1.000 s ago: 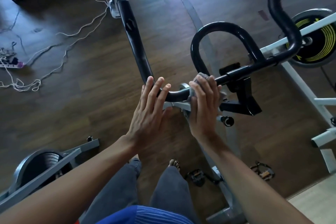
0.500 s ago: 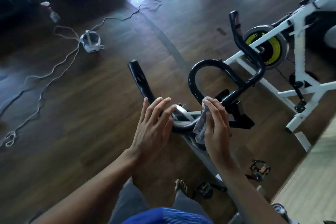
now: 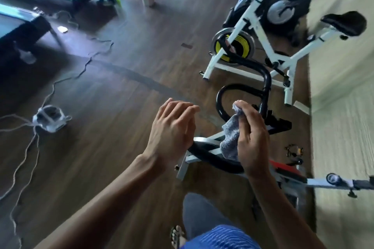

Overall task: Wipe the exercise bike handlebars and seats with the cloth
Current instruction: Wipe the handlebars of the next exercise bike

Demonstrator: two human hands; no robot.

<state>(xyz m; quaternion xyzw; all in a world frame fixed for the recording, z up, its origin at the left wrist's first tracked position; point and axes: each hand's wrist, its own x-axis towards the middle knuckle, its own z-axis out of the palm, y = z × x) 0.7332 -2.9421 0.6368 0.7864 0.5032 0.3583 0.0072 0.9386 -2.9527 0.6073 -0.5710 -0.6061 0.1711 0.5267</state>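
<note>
Two hands work over the nearest exercise bike: the right hand is closed around a grey cloth, which hangs bunched from its grip in front of the black handlebars, while the left hand is spread with loose fingers and holds nothing. Whether the left palm rests on the bar beneath it or only hovers there cannot be told, since the hand covers that stretch. The cloth sits close against the inner loop of the handlebars, just beside the upright bend on the right; with the blur in the view, actual contact with the bar is uncertain. Nothing on the bars shows which parts are clean, so progress can only be judged from position: the work looks to be at the handlebar stage on this bike, probably not finished. This bike's own seat is not in view. A second, white-framed bike stands beyond on the wooden floor, well apart from both hands, its black seat out of reach. By that layout, the seats, and likely the other bike's bars, remain to be wiped.
</note>
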